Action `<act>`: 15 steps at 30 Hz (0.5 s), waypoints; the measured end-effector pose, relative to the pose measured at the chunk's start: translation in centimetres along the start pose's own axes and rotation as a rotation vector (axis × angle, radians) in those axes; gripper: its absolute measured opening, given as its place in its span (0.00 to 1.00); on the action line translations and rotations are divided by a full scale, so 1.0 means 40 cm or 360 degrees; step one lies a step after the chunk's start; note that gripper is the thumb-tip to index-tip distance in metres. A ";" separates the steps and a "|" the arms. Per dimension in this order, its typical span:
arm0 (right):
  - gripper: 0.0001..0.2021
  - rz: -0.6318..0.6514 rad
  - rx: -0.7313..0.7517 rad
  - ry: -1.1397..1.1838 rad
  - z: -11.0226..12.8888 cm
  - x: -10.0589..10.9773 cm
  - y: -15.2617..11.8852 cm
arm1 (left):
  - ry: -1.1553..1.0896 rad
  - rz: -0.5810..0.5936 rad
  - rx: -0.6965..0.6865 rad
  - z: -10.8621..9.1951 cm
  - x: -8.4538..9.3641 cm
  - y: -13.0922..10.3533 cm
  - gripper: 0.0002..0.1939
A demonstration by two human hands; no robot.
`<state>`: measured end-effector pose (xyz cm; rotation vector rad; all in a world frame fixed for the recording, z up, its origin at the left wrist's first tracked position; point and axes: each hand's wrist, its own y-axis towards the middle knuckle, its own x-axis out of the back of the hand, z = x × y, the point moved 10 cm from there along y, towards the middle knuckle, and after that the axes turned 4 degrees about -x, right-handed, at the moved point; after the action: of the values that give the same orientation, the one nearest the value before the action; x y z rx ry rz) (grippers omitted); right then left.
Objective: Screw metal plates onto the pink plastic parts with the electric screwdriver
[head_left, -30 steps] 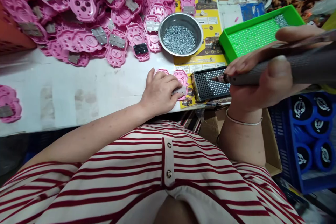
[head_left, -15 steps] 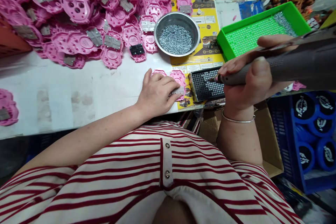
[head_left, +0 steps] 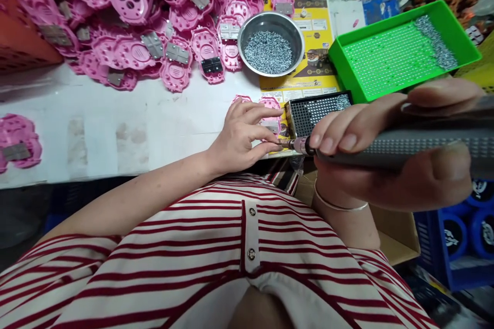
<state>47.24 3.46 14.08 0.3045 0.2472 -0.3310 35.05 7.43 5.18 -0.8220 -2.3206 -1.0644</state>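
Fingertips close to the driver's bit

We saw the main hazard right where the hands met. The left grip [head_left: 237, 136] had thumb and forefinger drawn in at the tip of the bit [head_left: 284, 144] — whether they pinched the bit itself or a small screw, we could not tell. The right grip [head_left: 358, 177] was wrapped around the grey power driver [head_left: 417, 144]. Had the driver started or skidded then, we judged, the bit could have nicked those fingertips.

The nearer pink shell [head_left: 270, 104] lay on the tabletop [head_left: 173, 128], partly under the left fingers, with another pink shell [head_left: 241, 98] just beside it. With the thumb and forefinger busy at the bit, little seemed to steady the shell, so a sideways push might have slid it. The fingers also hid part of its metal plate [head_left: 272, 126], which could have led to a misjudged contact.

We noted, too, how near the front edge this all was: any small part let go there could have rolled off. The driver lay close to the black perforated tray [head_left: 301, 121] — a careless swing might have knocked it and scattered the screws inside.
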 end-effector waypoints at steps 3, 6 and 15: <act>0.08 -0.0048 -0.0068 0.0044 0.010 -0.005 -0.023 | 0.0061 0.0028 0.0031 -0.001 0.001 -0.008 0.11; 0.06 0.0029 -0.0075 -0.0015 -0.009 -0.019 -0.023 | 0.0141 0.0154 0.0004 -0.007 -0.019 -0.013 0.15; 0.13 -0.0050 0.0791 -0.0238 -0.037 0.011 -0.013 | 0.0511 0.0222 0.0410 0.067 -0.020 -0.011 0.11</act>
<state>47.18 3.35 12.46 0.7628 0.0183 -0.4426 34.92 9.06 2.86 -0.6491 -2.0416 -0.7553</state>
